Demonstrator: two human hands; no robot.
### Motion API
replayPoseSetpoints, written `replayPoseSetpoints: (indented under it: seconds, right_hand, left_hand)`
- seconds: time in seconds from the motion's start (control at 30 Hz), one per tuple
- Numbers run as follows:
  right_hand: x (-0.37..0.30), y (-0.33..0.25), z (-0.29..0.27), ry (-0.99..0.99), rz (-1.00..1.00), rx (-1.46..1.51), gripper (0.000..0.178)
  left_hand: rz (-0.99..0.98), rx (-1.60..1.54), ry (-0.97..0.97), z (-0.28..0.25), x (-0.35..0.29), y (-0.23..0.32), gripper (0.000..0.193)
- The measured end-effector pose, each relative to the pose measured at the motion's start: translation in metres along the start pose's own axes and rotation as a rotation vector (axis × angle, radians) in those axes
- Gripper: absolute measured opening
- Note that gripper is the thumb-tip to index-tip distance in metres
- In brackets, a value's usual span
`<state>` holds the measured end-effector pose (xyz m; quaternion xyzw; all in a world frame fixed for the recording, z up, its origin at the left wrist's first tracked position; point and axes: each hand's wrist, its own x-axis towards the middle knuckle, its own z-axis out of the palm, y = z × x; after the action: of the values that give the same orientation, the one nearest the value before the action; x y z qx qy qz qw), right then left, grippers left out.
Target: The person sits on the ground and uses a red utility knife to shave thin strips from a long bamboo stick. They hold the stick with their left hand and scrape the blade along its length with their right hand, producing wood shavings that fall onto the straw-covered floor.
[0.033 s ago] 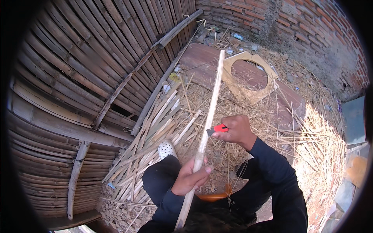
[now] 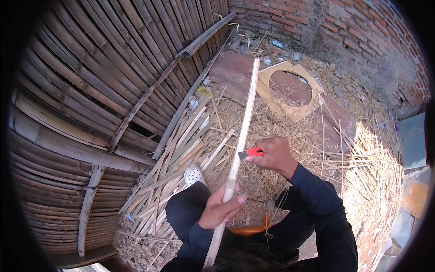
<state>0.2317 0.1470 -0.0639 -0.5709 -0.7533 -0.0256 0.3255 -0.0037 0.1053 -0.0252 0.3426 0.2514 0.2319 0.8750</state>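
A long pale bamboo strip (image 2: 245, 122) slants up and away from my lap. Low on it, my left hand (image 2: 220, 209) is wrapped round the strip, with the thumb on its right side. Farther up, my right hand (image 2: 275, 156) grips a red utility knife (image 2: 254, 151). The knife's dark blade points left and lies against the strip's right edge. Part of the handle is hidden inside my fist.
Split bamboo strips (image 2: 181, 154) lie heaped beside my white clog (image 2: 195, 175). A slatted bamboo wall (image 2: 104, 72) rises on the left, a brick wall (image 2: 362, 41) behind. A board with a round hole (image 2: 294, 113) rests on straw-like shavings (image 2: 285, 129).
My right hand and the knife have shifted slightly left and down along the strip. The strip's far end has tipped a little left. My left hand keeps its hold.
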Motion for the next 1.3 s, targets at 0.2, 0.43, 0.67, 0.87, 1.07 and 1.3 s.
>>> replayPoseSetpoints:
  seconds: [0.2, 0.43, 0.67, 0.87, 1.07, 1.3]
  right_hand:
    - [-0.007, -0.025, 0.000, -0.104, -0.051, 0.029, 0.061]
    - [0.005, 0.006, 0.007, -0.050, -0.075, -0.079, 0.063]
    - [0.017, 0.034, 0.003, 0.010, 0.002, -0.170, 0.061]
    - [0.026, 0.054, -0.003, 0.016, 0.128, -0.192, 0.063]
    - [0.033, 0.127, -0.010, 0.028, 0.474, -0.286, 0.072]
    - [0.011, 0.201, -0.023, 0.123, 0.873, -0.239, 0.086]
  left_hand:
    - [0.030, 0.063, 0.058, -0.003, -0.005, -0.005, 0.021]
    - [0.039, 0.103, 0.052, -0.005, -0.004, -0.008, 0.026]
    - [0.033, 0.119, 0.059, 0.001, -0.009, -0.010, 0.026]
    - [0.033, 0.175, 0.009, -0.001, -0.010, -0.013, 0.028]
    - [-0.037, 0.219, -0.029, 0.006, -0.014, -0.023, 0.030]
    - [-0.119, 0.170, -0.165, 0.010, -0.028, -0.051, 0.028]
